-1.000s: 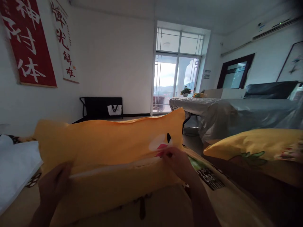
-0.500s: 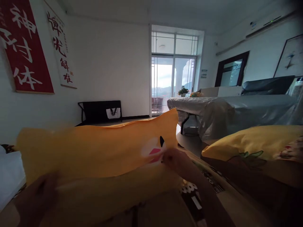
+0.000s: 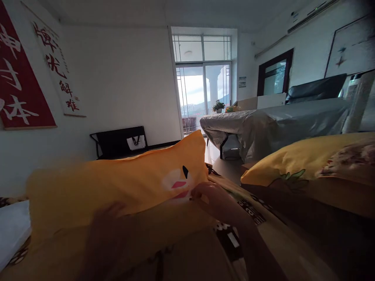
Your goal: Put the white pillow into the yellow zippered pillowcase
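A long yellow pillow (image 3: 131,183) with a printed black, white and pink face stands on its edge in front of me. My right hand (image 3: 205,195) is closed on the pillow's cloth, below the pink print. My left hand (image 3: 109,222) lies against the pillow's lower front, left of its middle. It is dark and smeared by motion, so its fingers are unclear. Under the pillow, a patterned bedsheet (image 3: 246,210) shows brown and white print.
A second yellow pillow (image 3: 272,164) with embroidered leaves lies at right. White bedding (image 3: 13,226) shows at the left edge. Beyond stand a plastic-covered table (image 3: 263,128), a black bench (image 3: 117,142) with a white bag (image 3: 136,143), and a glass door (image 3: 202,93).
My left hand has moved right across the pillow's front, leaving its lower left end. My right hand keeps its hold near the print. The view has turned slightly.
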A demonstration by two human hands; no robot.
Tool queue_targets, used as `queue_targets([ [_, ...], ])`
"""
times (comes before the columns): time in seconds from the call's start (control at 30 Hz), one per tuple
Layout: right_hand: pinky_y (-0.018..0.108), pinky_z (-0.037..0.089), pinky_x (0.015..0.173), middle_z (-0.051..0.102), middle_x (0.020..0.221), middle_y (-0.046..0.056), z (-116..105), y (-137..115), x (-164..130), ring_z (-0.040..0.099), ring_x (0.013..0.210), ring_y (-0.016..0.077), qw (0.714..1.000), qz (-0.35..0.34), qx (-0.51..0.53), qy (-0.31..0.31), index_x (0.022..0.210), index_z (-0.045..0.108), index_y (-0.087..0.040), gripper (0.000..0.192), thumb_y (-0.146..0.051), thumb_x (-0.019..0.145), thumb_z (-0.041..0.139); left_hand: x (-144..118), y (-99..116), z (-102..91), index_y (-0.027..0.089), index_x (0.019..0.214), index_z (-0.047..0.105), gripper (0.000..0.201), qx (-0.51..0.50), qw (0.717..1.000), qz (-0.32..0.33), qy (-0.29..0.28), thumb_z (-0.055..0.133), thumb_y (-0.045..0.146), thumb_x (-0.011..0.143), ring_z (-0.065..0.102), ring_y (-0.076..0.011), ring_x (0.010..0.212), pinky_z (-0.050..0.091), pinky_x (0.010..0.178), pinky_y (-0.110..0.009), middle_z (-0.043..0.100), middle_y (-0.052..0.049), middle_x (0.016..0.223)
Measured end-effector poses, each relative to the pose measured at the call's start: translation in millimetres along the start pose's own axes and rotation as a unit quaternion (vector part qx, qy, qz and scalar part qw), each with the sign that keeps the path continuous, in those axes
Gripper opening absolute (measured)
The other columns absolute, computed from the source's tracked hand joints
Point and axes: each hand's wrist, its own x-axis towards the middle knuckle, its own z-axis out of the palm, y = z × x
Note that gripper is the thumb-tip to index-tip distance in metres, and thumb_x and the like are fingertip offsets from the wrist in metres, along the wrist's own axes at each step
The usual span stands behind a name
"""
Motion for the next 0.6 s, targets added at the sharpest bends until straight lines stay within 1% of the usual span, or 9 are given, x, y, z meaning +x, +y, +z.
queue_targets([
  [0.07,0.026,0.045,0.074,0.069,0.078,0.001,-2,-2,0,0.061,0.077,0.0131,1.000,0.001,-0.003,0.001,0.073,0.067,-0.020,0.018,-0.011,0.078,0.052,22,62,26.9,0.020,0.120,0.052,0.036,-0.031,0.993,0.114,-0.014,0.045,0.023,0.085,0.053,-0.0248,0.105,0.043,0.085,-0.038,0.058,-0.015,0.112],
  [0.1,0.025,0.045,0.074,0.068,0.079,0.001,-3,-2,-1,0.061,0.076,0.0130,1.000,0.000,-0.004,-0.002,0.075,0.067,-0.020,0.018,-0.010,0.078,0.052,33,88,41.0,0.020,0.124,0.050,0.038,-0.047,0.991,0.127,-0.021,0.045,0.021,0.087,0.051,-0.0251,0.111,0.042,0.089,-0.039,0.058,-0.015,0.116],
  [0.13,0.025,0.045,0.073,0.068,0.079,0.001,-4,-2,-1,0.061,0.076,0.0131,1.000,-0.002,-0.004,-0.006,0.077,0.068,-0.020,0.018,-0.009,0.078,0.053,43,110,54.1,0.022,0.121,0.052,0.035,-0.068,0.992,0.108,0.001,0.043,0.018,0.088,0.052,-0.0239,0.110,0.043,0.088,-0.039,0.059,-0.013,0.115],
  [0.2,0.025,0.044,0.072,0.068,0.080,0.002,-6,-1,-3,0.061,0.076,0.0134,1.000,-0.005,-0.007,-0.014,0.077,0.067,-0.019,0.017,-0.008,0.078,0.054,58,138,73.9,0.022,0.110,0.058,0.027,-0.113,0.992,0.026,-0.043,0.042,0.015,0.089,0.055,-0.0214,0.102,0.045,0.083,-0.038,0.062,-0.010,0.108],
  [0.27,0.026,0.044,0.073,0.068,0.082,0.002,-6,0,-5,0.061,0.078,0.0138,1.000,-0.005,-0.009,-0.014,0.078,0.067,-0.019,0.017,-0.009,0.079,0.054,65,147,83.5,0.021,0.098,0.060,0.020,-0.141,0.985,-0.044,-0.088,0.042,0.016,0.090,0.057,-0.0201,0.092,0.046,0.078,-0.038,0.063,-0.007,0.098],
  [0.3,0.026,0.044,0.074,0.068,0.083,0.002,-5,1,-6,0.061,0.079,0.0139,1.000,-0.007,-0.009,-0.012,0.079,0.067,-0.019,0.017,-0.010,0.080,0.053,65,147,85.3,0.021,0.096,0.061,0.018,-0.148,0.982,-0.057,-0.101,0.044,0.018,0.091,0.056,-0.0201,0.089,0.045,0.077,-0.038,0.063,-0.006,0.095],
  [0.4,0.028,0.045,0.077,0.068,0.084,0.002,0,6,-9,0.061,0.080,0.0141,1.000,-0.025,-0.002,-0.012,0.081,0.067,-0.020,0.017,-0.013,0.083,0.052,59,141,86.5,0.021,0.099,0.060,0.015,-0.145,0.985,-0.024,-0.091,0.048,0.024,0.091,0.055,-0.0206,0.089,0.044,0.079,-0.039,0.063,-0.005,0.095],
  [0.5,0.028,0.045,0.079,0.068,0.085,0.002,8,14,-13,0.061,0.082,0.0145,0.998,-0.052,0.022,-0.003,0.083,0.066,-0.020,0.015,-0.016,0.085,0.052,51,138,91.8,0.019,0.095,0.061,0.014,-0.110,0.991,0.033,-0.068,0.047,0.020,0.092,0.056,-0.0199,0.087,0.044,0.077,-0.036,0.065,-0.005,0.098],
  [0.6,0.028,0.045,0.080,0.067,0.090,0.003,16,23,-14,0.061,0.086,0.0142,0.995,-0.068,0.069,0.032,0.083,0.064,-0.020,0.013,-0.017,0.086,0.052,46,139,101.2,0.018,0.098,0.059,0.017,-0.095,0.994,0.040,-0.032,0.044,0.018,0.093,0.056,-0.0182,0.080,0.043,0.071,-0.031,0.066,-0.004,0.089],
])
